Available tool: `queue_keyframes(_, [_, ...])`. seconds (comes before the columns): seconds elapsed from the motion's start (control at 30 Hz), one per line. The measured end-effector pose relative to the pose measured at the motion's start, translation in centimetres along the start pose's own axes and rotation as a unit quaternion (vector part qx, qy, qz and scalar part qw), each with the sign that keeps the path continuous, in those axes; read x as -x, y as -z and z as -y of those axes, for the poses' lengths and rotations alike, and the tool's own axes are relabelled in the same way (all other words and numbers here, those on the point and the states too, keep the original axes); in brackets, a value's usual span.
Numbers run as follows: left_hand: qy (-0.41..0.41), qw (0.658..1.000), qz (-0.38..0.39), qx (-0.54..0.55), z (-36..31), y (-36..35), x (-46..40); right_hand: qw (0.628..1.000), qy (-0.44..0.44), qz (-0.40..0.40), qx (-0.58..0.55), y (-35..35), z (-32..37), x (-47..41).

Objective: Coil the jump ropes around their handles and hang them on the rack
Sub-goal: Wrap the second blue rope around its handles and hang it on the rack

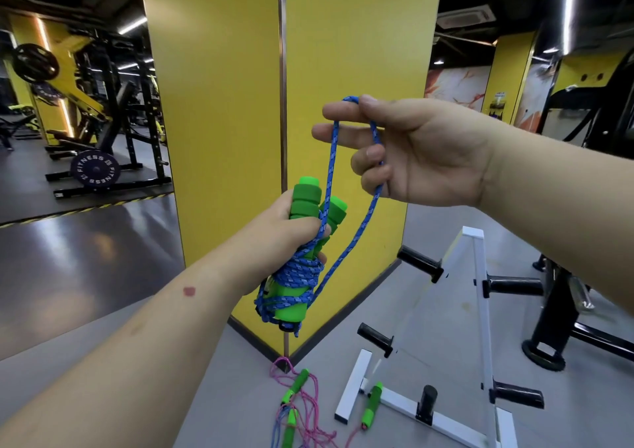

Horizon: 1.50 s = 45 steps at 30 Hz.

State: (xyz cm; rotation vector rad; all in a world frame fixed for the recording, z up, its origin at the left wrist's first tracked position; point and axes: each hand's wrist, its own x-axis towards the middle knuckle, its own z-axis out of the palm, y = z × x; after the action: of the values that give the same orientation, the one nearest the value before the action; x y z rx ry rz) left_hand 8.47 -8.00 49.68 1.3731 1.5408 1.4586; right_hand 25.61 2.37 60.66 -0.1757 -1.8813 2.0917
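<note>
One head-worn wide-angle view looks forward and down, close over both forearms.

the grey floor (103,276) below both hands carries a white rack (480,310), loose pink ropes (308,410) with green handles (372,406), and a yellow pillar (343,53).

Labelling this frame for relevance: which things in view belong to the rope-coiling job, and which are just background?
Job:
- blue rope, loop held by right hand
- green handles, gripped by left hand
- pink rope with more green handles, on floor
- white rack with black pegs

Background:
- yellow pillar
- weight plate
- black machine frame
</note>
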Motion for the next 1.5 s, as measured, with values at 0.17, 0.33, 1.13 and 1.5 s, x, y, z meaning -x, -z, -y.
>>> queue_keyframes(0.17, [-0.003, 0.999, -0.009, 0.031, 0.8, -0.5, -0.2, 1.0, -0.011, 0.019, 0.001, 0.1, -1.1, 0.0])
queue_keyframes(0.33, [-0.003, 0.999, 0.013, 0.036, 1.0, -1.0, 0.0, 1.0, -0.02, 0.016, 0.009, -0.5, -2.1, -0.1])
queue_keyframes(1.13, [0.008, 0.976, 0.119, 0.183, 0.1, -4.2, 2.5, 0.986, 0.05, -0.159, -0.026, 0.7, -4.4, -1.4])
queue_keyframes(1.5, [-0.01, 0.958, 0.071, 0.278, 0.0, -4.6, 2.1, 0.979, 0.041, -0.164, -0.114, 1.2, -5.0, -0.1])
